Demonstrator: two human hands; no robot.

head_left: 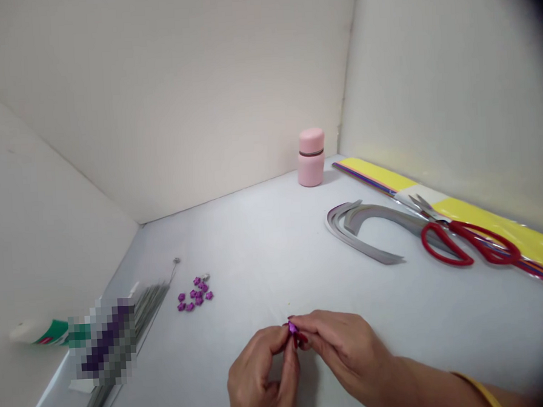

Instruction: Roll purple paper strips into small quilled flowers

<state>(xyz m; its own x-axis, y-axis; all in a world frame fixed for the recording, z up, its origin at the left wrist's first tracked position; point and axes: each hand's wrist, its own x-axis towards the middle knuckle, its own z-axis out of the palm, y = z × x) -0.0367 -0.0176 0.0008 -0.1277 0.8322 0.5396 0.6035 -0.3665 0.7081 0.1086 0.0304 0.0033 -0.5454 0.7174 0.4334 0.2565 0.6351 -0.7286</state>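
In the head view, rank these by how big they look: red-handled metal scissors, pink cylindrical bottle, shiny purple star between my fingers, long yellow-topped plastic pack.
1. Long yellow-topped plastic pack
2. Red-handled metal scissors
3. Pink cylindrical bottle
4. Shiny purple star, partly covered by fingertips

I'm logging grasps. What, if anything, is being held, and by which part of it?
A small purple star, pinched at its edges between the fingertips of the left hand and right hand; the fingers hide exactly which points.
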